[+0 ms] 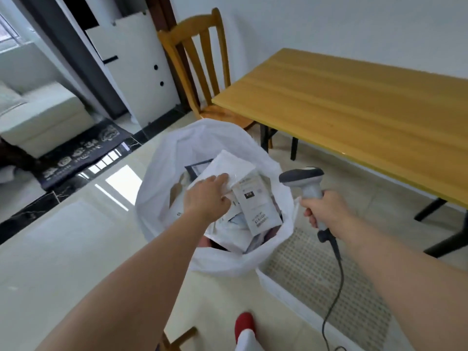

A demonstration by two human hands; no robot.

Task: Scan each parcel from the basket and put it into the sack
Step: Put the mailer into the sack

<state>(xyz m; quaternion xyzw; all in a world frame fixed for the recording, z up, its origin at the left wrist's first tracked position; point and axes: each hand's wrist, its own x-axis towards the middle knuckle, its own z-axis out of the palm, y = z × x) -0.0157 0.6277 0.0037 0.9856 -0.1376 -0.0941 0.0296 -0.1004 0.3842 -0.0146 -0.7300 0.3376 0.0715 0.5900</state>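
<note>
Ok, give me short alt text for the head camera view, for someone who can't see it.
A person's left hand lowers a white parcel into an open white sack of parcels on the floor, while the right hand holds a corded grey scanner. A white basket sits beside a yellow table.

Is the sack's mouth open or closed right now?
Open. The white sack gapes wide, its rim spread, with parcels visible inside. The left hand holds one white parcel over the opening.

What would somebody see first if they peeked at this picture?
Probably the big white sack open on the floor in the middle, stuffed with parcels. The left hand holds a white parcel over it, and the right hand grips a grey scanner beside it.
</note>
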